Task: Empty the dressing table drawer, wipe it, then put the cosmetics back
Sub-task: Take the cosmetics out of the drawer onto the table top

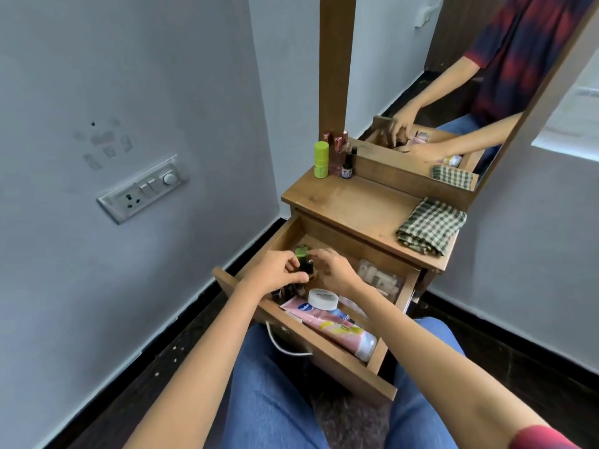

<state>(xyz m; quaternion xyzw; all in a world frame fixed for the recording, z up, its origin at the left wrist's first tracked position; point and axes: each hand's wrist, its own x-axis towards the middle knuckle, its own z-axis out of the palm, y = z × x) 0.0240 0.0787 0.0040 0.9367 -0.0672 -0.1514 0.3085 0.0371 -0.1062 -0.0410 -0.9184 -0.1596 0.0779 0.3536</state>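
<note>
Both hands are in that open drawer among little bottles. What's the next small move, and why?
Probably lift the dark bottle that the left hand grips and stand it on the tabletop beside the green tube. The drawer still holds a pink tube, a white jar and a pouch; the checked cloth lies folded.

Almost nothing legible.
- Small dark dropper bottle point(346, 169) on the tabletop point(356, 205): pale label with one line of capitals, too blurred to read.
- Pink tube point(327, 322) in the drawer point(311, 361): round blue logo with white script near one end, unreadable. The print on the yellow patch further along is unreadable too.
- White jar point(322, 299) resting on the tube: dark line of print across the lid, illegible.
</note>
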